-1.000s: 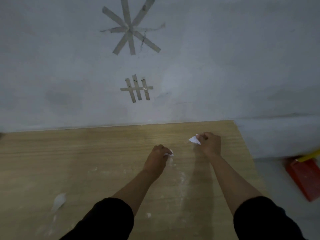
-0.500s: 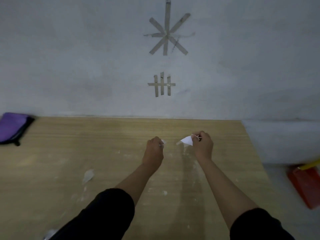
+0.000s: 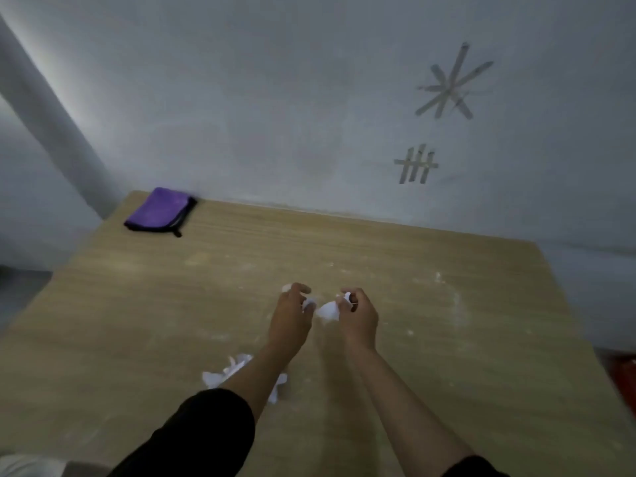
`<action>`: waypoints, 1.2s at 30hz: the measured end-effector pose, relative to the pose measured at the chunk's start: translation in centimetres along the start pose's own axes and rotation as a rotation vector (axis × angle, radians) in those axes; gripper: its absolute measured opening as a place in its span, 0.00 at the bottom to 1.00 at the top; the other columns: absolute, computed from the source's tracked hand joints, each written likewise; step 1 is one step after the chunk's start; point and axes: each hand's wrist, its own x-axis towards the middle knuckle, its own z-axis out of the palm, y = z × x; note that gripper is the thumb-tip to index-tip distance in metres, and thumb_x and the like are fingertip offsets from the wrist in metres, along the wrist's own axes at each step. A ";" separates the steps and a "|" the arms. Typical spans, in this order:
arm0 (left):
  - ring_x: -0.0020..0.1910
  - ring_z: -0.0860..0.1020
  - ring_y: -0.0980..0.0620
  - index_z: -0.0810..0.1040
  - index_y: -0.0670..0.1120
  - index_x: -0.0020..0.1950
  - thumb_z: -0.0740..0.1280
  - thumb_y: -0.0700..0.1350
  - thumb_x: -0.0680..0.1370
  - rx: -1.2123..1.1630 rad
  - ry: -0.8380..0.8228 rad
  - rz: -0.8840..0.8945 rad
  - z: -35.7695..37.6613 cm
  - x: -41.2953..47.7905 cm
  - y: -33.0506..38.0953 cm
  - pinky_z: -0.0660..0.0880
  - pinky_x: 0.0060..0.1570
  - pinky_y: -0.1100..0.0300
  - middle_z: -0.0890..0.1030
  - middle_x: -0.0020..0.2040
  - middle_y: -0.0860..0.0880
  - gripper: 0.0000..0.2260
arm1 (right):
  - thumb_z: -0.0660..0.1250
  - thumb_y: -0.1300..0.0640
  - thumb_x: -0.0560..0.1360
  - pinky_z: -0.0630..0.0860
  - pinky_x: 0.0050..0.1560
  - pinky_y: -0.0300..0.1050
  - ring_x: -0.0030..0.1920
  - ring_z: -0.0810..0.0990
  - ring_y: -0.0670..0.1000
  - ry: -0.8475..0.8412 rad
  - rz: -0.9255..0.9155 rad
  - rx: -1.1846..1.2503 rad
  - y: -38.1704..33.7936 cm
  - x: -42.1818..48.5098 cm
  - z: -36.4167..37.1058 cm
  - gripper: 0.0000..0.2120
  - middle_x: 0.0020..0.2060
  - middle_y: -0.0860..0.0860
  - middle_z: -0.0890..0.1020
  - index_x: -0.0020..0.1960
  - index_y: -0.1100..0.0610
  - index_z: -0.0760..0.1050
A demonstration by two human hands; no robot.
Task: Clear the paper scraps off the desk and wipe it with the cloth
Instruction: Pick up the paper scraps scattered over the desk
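Observation:
My left hand (image 3: 292,316) hovers over the middle of the wooden desk (image 3: 447,339), fingers closed on small white paper scraps (image 3: 309,302). Close beside it, my right hand (image 3: 358,316) pinches a larger white paper scrap (image 3: 328,310) that sticks out toward the left hand. A pile of white scraps (image 3: 229,371) lies on the desk, partly hidden under my left forearm. The folded purple cloth (image 3: 159,210) with a dark edge lies at the desk's far left corner, well away from both hands.
White dust and tiny crumbs (image 3: 438,278) speckle the desk surface right of my hands. A grey wall (image 3: 275,98) with tape marks (image 3: 416,165) rises behind the desk. Something red (image 3: 624,376) sits on the floor past the desk's right edge.
The view has swung left, bringing the purple cloth and the scrap pile into sight. My hands have drawn closer together, each still holding its paper.

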 end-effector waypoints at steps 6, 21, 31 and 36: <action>0.46 0.74 0.45 0.78 0.43 0.46 0.65 0.40 0.75 0.137 0.060 0.047 -7.1 -4.9 -7.3 0.71 0.45 0.54 0.80 0.43 0.44 0.03 | 0.63 0.59 0.76 0.68 0.39 0.36 0.42 0.75 0.47 -0.134 0.036 -0.071 -0.2 -8.3 5.8 0.06 0.41 0.49 0.78 0.52 0.57 0.76; 0.70 0.52 0.54 0.55 0.40 0.73 0.63 0.71 0.58 0.031 -0.352 0.057 -10.3 -11.6 -15.4 0.52 0.71 0.55 0.54 0.70 0.50 0.53 | 0.61 0.39 0.61 0.55 0.72 0.55 0.74 0.53 0.54 -0.619 -0.113 -0.422 2.3 -13.0 8.8 0.40 0.74 0.51 0.57 0.72 0.48 0.60; 0.75 0.52 0.49 0.59 0.41 0.72 0.50 0.64 0.77 0.426 -0.333 0.296 -7.4 -11.0 -18.9 0.51 0.71 0.55 0.57 0.73 0.46 0.33 | 0.64 0.44 0.72 0.45 0.73 0.55 0.75 0.43 0.54 -0.792 -0.347 -0.716 3.1 -12.6 9.7 0.38 0.76 0.49 0.48 0.74 0.42 0.45; 0.74 0.48 0.56 0.40 0.53 0.74 0.47 0.56 0.80 0.284 -0.163 0.399 -6.9 -10.9 -18.0 0.48 0.68 0.59 0.56 0.73 0.50 0.26 | 0.54 0.47 0.73 0.53 0.72 0.53 0.72 0.55 0.54 -0.659 -0.469 -0.785 4.1 -13.0 9.8 0.30 0.73 0.48 0.59 0.74 0.47 0.53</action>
